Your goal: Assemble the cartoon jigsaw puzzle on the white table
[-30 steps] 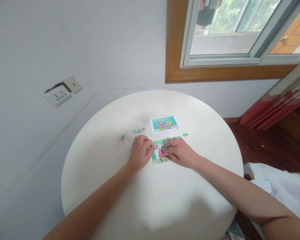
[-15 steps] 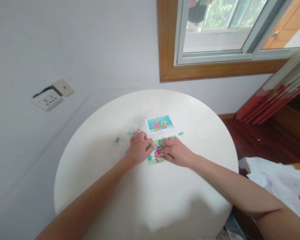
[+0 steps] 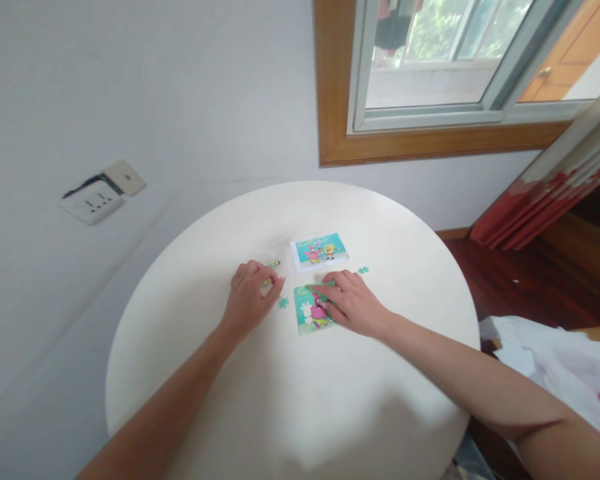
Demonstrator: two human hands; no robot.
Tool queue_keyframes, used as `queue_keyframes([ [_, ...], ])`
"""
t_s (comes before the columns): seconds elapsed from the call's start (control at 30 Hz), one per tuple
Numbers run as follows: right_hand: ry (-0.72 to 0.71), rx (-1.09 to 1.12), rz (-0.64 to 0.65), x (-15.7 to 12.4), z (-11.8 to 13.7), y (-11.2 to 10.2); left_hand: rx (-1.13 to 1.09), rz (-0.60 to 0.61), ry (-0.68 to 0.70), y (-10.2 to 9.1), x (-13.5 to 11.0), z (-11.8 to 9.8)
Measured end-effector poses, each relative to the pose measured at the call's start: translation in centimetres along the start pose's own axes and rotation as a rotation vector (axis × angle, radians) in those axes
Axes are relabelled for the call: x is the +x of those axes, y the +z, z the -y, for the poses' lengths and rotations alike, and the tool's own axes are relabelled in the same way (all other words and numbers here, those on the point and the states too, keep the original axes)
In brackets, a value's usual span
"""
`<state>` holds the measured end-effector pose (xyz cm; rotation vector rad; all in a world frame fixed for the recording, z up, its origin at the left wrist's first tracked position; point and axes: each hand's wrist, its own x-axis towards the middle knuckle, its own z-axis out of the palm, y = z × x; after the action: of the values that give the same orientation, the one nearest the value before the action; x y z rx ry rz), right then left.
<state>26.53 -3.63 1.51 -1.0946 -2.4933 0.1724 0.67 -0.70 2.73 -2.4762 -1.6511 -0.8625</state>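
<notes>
A small, partly assembled cartoon jigsaw puzzle (image 3: 311,312) lies on the round white table (image 3: 300,400). My right hand (image 3: 353,303) rests on the puzzle's right part, fingers stretched flat across it. My left hand (image 3: 250,297) is off to the left of the puzzle, fingers curled in a pinch over loose pieces near a small piece (image 3: 275,263); what it pinches is too small to make out. A loose teal piece (image 3: 283,303) lies between my left hand and the puzzle. The puzzle's picture card (image 3: 320,251) lies just behind.
Another loose teal piece (image 3: 363,270) sits right of the card. A wall socket (image 3: 93,200) is at the left, a wood-framed window (image 3: 430,80) behind the table. Red curtain (image 3: 545,200) and white cloth (image 3: 555,367) are at the right, above a dark wooden floor.
My left hand has drawn away from the puzzle's left edge to the loose pieces on the left, uncovering a teal piece. My right hand has stayed on the puzzle.
</notes>
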Motion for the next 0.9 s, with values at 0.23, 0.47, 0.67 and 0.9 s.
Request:
queue_keyframes([
  [0.23,0.022,-0.055,0.031,0.1,0.8,-0.1,-0.053,-0.146,-0.089,0.0,-1.0,3.8],
  [0.47,0.011,-0.065,0.04,-0.1,0.6,0.2,-0.062,-0.198,-0.21,-1.0,-0.7,6.2],
  [0.67,0.032,-0.037,0.029,-0.1,1.0,0.3,-0.043,-0.161,-0.24,-0.6,-1.0,8.1],
  [0.9,-0.025,-0.015,0.103,3.1,-1.1,-0.6,-0.001,-0.113,-0.183,0.4,-1.2,7.8],
])
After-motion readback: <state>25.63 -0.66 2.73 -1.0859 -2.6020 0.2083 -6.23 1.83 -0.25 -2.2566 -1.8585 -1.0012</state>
